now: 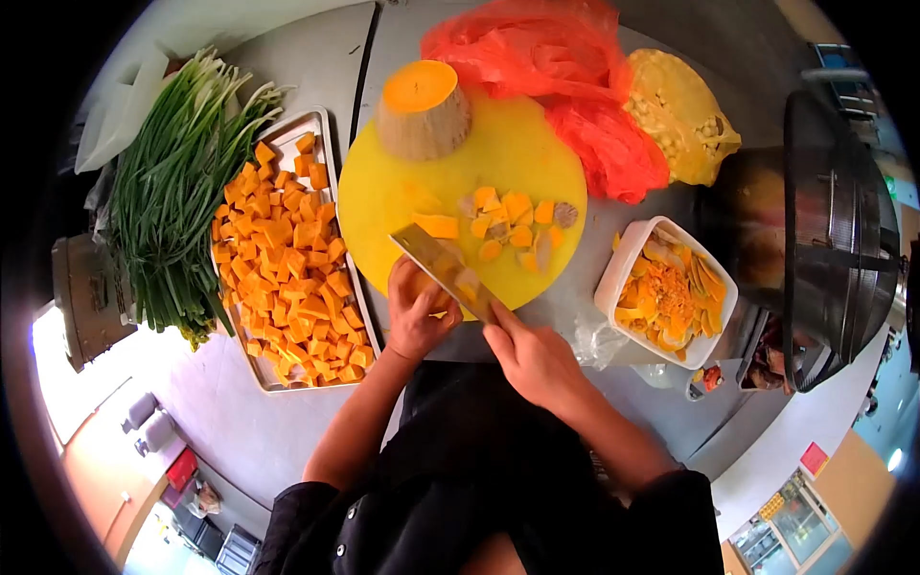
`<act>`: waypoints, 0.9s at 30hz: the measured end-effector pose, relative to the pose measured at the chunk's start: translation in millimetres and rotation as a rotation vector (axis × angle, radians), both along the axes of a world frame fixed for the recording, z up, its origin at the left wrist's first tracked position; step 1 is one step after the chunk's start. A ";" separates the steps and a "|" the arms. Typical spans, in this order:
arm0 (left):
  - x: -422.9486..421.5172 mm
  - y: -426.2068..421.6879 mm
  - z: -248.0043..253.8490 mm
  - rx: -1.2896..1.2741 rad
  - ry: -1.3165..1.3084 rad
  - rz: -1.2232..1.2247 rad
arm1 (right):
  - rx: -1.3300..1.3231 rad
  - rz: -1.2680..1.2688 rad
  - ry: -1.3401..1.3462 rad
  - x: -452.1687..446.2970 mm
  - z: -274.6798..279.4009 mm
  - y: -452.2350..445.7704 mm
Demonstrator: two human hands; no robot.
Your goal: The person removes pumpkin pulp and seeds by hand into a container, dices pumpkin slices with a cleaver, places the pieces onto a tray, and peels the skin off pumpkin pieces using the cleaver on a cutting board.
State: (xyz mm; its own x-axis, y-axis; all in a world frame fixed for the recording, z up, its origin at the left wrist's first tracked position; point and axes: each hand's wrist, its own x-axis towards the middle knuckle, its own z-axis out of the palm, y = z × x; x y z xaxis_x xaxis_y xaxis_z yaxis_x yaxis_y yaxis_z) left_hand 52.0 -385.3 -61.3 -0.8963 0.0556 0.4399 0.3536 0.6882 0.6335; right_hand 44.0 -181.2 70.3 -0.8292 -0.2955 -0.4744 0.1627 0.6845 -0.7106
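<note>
The left hand (pixel 420 311) is grasping a pumpkin piece (pixel 405 278) lying under it, near the front edge of the yellow board (pixel 527 134); the right hand (pixel 535 359) is clutching a cleaver (pixel 446 271) over the board.

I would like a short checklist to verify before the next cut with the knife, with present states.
1. Right hand on the knife handle: ok.
2. Left hand well clear of the knife: cannot tell; they appear close.
3. Loose cut pieces off the cutting board: not ok; they lie right of the knife.
4. Large pumpkin piece away from the knife: ok, at the board's far side.
</note>
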 end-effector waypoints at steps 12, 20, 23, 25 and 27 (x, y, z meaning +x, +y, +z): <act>-7.6 -1.1 0.2 -0.025 0.007 -0.021 | -0.014 0.038 -0.099 1.2 -5.8 14.6; -6.4 -0.9 -1.2 -0.032 0.027 -0.037 | -0.003 -0.014 0.002 -6.4 -24.8 -1.8; -6.5 0.3 1.7 -0.051 0.026 -0.036 | -0.025 -0.009 0.040 -5.1 -32.1 -1.8; -7.0 1.8 8.0 -0.054 0.009 -0.032 | -0.043 0.005 0.068 -5.9 -37.3 -1.9; -3.9 -0.3 4.0 -0.069 0.007 -0.025 | -0.046 -0.001 0.037 -19.5 -60.2 -14.9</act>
